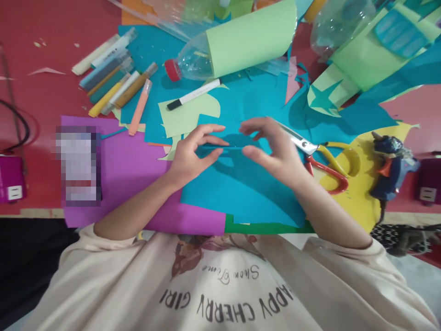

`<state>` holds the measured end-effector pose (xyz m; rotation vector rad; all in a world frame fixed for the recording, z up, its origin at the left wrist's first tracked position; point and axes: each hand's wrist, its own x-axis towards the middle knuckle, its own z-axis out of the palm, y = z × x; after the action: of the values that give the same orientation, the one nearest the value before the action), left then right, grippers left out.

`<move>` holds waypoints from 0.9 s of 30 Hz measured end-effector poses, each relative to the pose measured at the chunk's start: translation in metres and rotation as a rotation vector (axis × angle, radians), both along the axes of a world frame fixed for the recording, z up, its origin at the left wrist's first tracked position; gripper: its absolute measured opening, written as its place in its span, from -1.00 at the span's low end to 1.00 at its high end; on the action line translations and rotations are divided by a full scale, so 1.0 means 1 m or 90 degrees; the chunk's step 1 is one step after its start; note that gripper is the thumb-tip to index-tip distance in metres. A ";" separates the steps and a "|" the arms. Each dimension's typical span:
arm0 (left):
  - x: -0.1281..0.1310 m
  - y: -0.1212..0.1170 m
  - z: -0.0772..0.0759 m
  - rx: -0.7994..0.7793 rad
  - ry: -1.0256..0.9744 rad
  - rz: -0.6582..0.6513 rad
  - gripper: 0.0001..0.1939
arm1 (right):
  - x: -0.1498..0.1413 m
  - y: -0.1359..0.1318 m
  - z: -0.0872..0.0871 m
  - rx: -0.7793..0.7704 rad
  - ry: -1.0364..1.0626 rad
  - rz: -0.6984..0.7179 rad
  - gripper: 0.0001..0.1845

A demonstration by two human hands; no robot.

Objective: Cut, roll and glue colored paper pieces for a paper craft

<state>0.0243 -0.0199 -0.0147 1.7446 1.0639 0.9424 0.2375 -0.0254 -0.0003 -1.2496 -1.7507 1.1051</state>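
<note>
My left hand (193, 154) and my right hand (272, 149) meet above a large blue paper sheet (241, 193). Between their fingertips they pinch a thin, narrow strip of blue paper (223, 147), held level, one hand at each end. The fingers of both hands are curled in a pinch. A purple sheet (138, 179) lies under my left forearm. Red and yellow scissors (320, 158) rest just right of my right hand.
Several glue sticks and markers (113, 78) lie at the back left. A black-capped marker (193, 95), a plastic bottle (186, 62) wrapped in light green paper (251, 39), a blue glue gun (392, 165) on yellow paper and green cut-outs (330, 92) surround the hands.
</note>
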 end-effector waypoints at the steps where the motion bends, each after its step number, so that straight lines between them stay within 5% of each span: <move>1: 0.000 0.000 0.001 -0.005 0.008 0.002 -0.67 | -0.002 0.000 -0.003 -0.005 0.001 0.013 -0.58; 19: -0.002 0.001 0.003 -0.023 0.005 -0.005 -0.55 | -0.003 -0.001 -0.023 -0.005 0.081 -0.018 -0.59; 27: -0.005 0.007 0.005 -0.181 -0.015 -0.080 -0.60 | -0.002 -0.002 -0.020 -0.031 0.106 -0.013 -0.59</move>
<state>0.0196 -0.0132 -0.0097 1.5423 1.0073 0.6948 0.2359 -0.0279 -0.0205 -1.1654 -1.5922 1.2107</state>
